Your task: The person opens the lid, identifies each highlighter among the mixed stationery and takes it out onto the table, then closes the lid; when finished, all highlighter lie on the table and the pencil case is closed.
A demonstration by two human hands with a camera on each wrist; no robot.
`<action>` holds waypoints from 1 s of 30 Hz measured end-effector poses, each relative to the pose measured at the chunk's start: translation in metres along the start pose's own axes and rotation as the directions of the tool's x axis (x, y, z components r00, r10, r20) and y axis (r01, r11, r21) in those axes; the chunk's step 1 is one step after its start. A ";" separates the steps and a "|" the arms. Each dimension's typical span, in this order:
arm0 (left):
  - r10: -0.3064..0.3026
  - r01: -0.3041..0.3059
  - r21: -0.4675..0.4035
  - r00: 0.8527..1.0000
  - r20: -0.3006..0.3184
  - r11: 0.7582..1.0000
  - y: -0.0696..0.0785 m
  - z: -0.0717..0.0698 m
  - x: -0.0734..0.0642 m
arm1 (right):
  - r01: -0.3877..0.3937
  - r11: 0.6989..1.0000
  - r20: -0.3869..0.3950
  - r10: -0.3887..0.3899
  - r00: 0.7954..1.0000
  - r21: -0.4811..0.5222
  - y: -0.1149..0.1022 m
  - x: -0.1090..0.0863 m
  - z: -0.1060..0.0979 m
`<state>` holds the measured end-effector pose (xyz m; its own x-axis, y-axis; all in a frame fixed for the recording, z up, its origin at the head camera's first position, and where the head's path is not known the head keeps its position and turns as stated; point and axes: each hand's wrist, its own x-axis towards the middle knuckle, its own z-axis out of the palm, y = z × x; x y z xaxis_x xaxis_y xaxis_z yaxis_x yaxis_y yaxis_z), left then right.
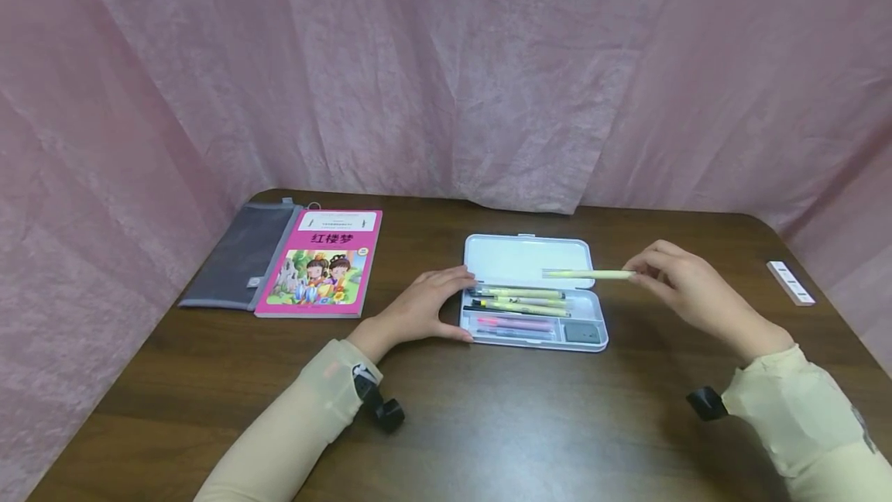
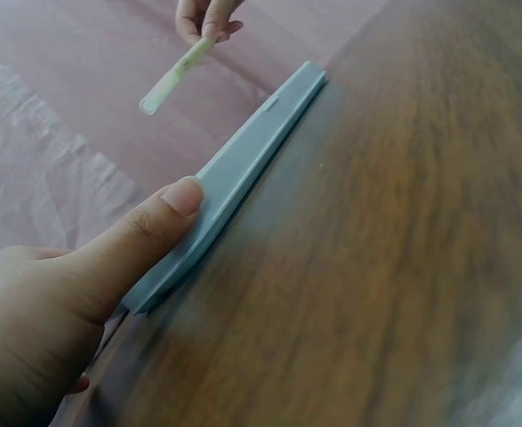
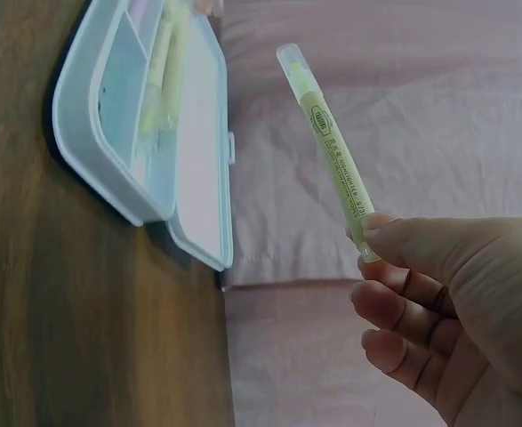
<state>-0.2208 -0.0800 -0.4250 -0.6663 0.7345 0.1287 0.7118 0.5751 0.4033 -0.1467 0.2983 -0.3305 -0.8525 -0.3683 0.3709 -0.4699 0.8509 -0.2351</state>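
A white pencil case (image 1: 523, 256) lies open on the table, its lid folded back. My left hand (image 1: 421, 304) grips its left end, thumb at the front corner and fingers by the hinge; the left wrist view shows the thumb against the case's side wall (image 2: 252, 147). My right hand (image 1: 697, 297) pinches the end of a pale yellow highlighter (image 1: 592, 274) between thumb and fingers, above the lid's right part. Its clear cap (image 3: 291, 60) points away from that hand. Inside the case lie yellow highlighters (image 1: 526, 307), pink pens (image 1: 516, 324) and a grey eraser-like block (image 1: 581, 332).
To the left, a pink book (image 1: 319, 263) with a cartoon cover lies partly on a dark grey mesh pouch (image 1: 237, 254). A small white strip (image 1: 790, 283) with dark marks rests near the table's right edge. Pink curtain (image 1: 446, 76) hangs behind the table.
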 end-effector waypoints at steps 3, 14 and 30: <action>0.004 -0.004 0.010 1.000 -0.004 1.000 0.000 0.000 -0.001 | -0.015 1.000 -0.016 0.015 1.000 -0.002 0.006 -0.005 -0.003; 0.000 0.000 0.021 1.000 -0.003 1.000 0.001 0.001 0.000 | -0.065 0.998 -0.057 0.065 0.996 -0.007 0.035 -0.029 -0.003; -0.006 0.005 0.024 1.000 0.008 1.000 -0.003 0.002 0.001 | -0.190 0.982 0.003 0.190 0.982 0.004 0.070 -0.060 0.010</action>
<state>-0.2235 -0.0798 -0.4281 -0.6685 0.7341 0.1193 0.7134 0.5876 0.3818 -0.1308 0.3765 -0.3782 -0.9271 -0.2011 0.3164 -0.3002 0.9038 -0.3051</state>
